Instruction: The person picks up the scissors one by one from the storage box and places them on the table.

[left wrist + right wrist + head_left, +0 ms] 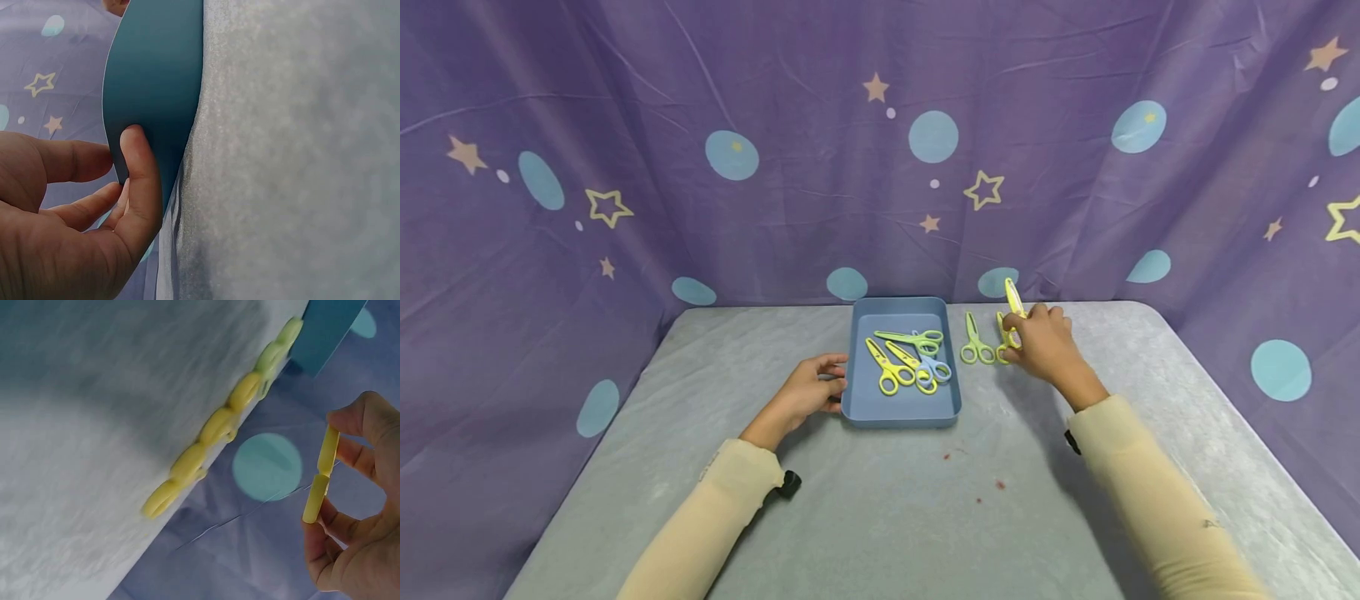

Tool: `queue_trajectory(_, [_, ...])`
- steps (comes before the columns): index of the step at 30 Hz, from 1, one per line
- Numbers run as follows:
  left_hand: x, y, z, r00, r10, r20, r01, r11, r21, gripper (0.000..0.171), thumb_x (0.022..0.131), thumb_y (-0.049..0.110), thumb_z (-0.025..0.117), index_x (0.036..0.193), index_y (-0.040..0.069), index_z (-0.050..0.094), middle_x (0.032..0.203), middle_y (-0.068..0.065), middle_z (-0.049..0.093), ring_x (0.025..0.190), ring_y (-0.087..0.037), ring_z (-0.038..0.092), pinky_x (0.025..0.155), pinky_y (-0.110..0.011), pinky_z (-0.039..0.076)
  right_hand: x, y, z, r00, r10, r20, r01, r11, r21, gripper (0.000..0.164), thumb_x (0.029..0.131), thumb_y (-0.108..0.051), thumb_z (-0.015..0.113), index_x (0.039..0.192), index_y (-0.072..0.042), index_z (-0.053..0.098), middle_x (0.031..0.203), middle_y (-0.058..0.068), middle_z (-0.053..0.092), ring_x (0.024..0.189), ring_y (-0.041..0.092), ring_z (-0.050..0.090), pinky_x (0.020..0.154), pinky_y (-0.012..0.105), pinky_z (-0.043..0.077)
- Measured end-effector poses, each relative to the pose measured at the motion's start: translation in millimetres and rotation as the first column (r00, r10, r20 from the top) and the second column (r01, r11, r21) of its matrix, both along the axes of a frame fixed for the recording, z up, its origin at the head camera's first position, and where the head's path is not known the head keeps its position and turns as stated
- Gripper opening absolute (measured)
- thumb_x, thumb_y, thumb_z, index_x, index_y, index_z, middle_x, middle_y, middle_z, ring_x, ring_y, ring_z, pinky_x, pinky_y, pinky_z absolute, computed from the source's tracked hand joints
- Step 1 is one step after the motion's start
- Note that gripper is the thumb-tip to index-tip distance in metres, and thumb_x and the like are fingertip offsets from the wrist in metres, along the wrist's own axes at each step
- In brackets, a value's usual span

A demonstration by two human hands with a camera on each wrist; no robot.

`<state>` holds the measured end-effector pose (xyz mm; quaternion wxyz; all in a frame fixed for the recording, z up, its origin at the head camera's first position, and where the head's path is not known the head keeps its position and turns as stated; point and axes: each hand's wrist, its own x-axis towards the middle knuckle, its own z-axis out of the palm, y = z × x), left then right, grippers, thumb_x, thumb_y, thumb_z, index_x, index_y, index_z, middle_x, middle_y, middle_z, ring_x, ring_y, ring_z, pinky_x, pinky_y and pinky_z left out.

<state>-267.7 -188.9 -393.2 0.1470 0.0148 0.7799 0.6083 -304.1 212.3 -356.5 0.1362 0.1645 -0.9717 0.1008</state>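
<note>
My left hand is at the left side of a blue tray, fingertips touching its outer wall and rim. Lying in the tray are yellow scissors, a green pair and a light blue pair, partly overlapping. Above the table on the right, my right hand pinches yellow scissors by the handle loops, blade end upward. Those held loops show between thumb and fingers in the right wrist view. Below it, more yellow scissors lie on the table, partly hidden by the hand.
Green scissors lie just right of the tray, in a row with the yellow ones near the table's back edge. A grey cloth covers the table. Behind and at both sides hangs a purple patterned curtain.
</note>
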Motion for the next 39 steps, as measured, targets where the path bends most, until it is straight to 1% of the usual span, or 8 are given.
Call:
queue_trajectory(6, [-0.7, -1.4, -1.6, 1.000, -0.001, 0.009, 0.001, 1.000, 0.000, 0.051, 0.103, 0.000, 0.056, 0.153, 0.006, 0.046, 0.133, -0.021, 0.047, 0.089, -0.025, 0.063, 0.068, -0.036, 0.061, -8.4, 19.2, -3.0, 0.998, -0.048, 0.028, 0.048, 0.999, 0.012, 0.039, 0.087, -0.025, 0.081, 0.119, -0.008, 0.067, 0.107, 0.033, 0.055, 0.094, 0.054, 0.047, 0.071, 0.061, 0.043])
queue_trajectory(12, [-0.5, -1.7, -2.0, 1.000, -0.006, 0.005, 0.006, 1.000, 0.004, 0.050, 0.103, 0.000, 0.056, 0.152, 0.006, 0.046, 0.134, -0.022, 0.047, 0.089, -0.025, 0.063, 0.068, -0.036, 0.061, -15.5, 43.7, -4.0, 0.993, -0.090, 0.076, 0.090, 0.996, 0.005, 0.041, 0.089, -0.025, 0.080, 0.123, -0.007, 0.065, 0.111, 0.036, 0.054, 0.097, 0.057, 0.046, 0.074, 0.062, 0.041])
queue_trajectory(16, [-1.1, -1.7, -1.6, 1.000, -0.004, 0.000, 0.004, 1.000, 0.002, 0.050, 0.104, 0.001, 0.057, 0.152, 0.005, 0.046, 0.135, -0.022, 0.047, 0.089, -0.026, 0.063, 0.067, -0.035, 0.061, -22.4, 62.5, -0.1, 0.988, -0.108, 0.110, 0.108, 0.994, 0.002, 0.042, 0.090, -0.025, 0.075, 0.126, -0.006, 0.063, 0.114, 0.037, 0.053, 0.099, 0.057, 0.044, 0.077, 0.066, 0.040])
queue_trajectory(20, [-1.2, -1.5, -0.6, 1.000, -0.005, 0.002, 0.005, 1.000, 0.003, 0.050, 0.104, 0.001, 0.056, 0.152, 0.005, 0.046, 0.135, -0.023, 0.047, 0.088, -0.025, 0.062, 0.066, -0.034, 0.060, -28.0, 84.3, 6.7, 0.982, -0.113, 0.149, 0.117, 0.993, -0.020, 0.042, 0.089, -0.024, 0.071, 0.125, -0.005, 0.062, 0.112, 0.038, 0.051, 0.098, 0.057, 0.043, 0.077, 0.068, 0.039])
queue_trajectory(24, [-0.8, -1.4, -0.1, 1.000, -0.006, 0.003, 0.006, 1.000, 0.002, 0.050, 0.104, 0.000, 0.056, 0.153, 0.005, 0.046, 0.135, -0.023, 0.047, 0.088, -0.025, 0.062, 0.066, -0.034, 0.060, -29.9, 103.2, 9.5, 0.977, -0.100, 0.189, 0.108, 0.994, -0.032, 0.042, 0.088, -0.024, 0.070, 0.124, -0.004, 0.061, 0.110, 0.037, 0.052, 0.097, 0.057, 0.043, 0.075, 0.067, 0.039])
queue_trajectory(28, [-0.7, -0.9, -0.8, 1.000, -0.004, 0.002, 0.004, 1.000, 0.003, 0.050, 0.103, 0.000, 0.057, 0.152, 0.005, 0.046, 0.135, -0.023, 0.047, 0.089, -0.026, 0.063, 0.066, -0.033, 0.061, -31.7, 115.7, 5.0, 0.974, -0.077, 0.213, 0.086, 0.996, -0.033, 0.043, 0.085, -0.024, 0.072, 0.122, -0.004, 0.064, 0.110, 0.035, 0.055, 0.096, 0.056, 0.045, 0.072, 0.066, 0.042])
queue_trajectory(33, [-1.3, -1.0, -1.1, 1.000, -0.002, 0.009, 0.002, 1.000, 0.005, 0.051, 0.103, 0.000, 0.057, 0.152, 0.005, 0.046, 0.134, -0.022, 0.047, 0.089, -0.026, 0.063, 0.066, -0.033, 0.061, -34.8, 122.7, -3.2, 0.972, -0.040, 0.233, 0.049, 0.998, -0.034, 0.040, 0.083, -0.022, 0.075, 0.118, -0.006, 0.067, 0.108, 0.032, 0.060, 0.095, 0.054, 0.049, 0.068, 0.062, 0.045])
queue_trajectory(39, [-1.4, -1.7, -0.7, 1.000, -0.004, 0.007, 0.004, 1.000, 0.007, 0.050, 0.103, -0.001, 0.056, 0.152, 0.005, 0.046, 0.133, -0.022, 0.048, 0.088, -0.026, 0.063, 0.065, -0.033, 0.061, -38.1, 122.8, -12.8, 0.963, -0.004, 0.270, 0.007, 1.000, -0.011, 0.037, 0.084, -0.022, 0.077, 0.116, -0.006, 0.068, 0.097, 0.022, 0.063, 0.092, 0.046, 0.053, 0.069, 0.055, 0.045])
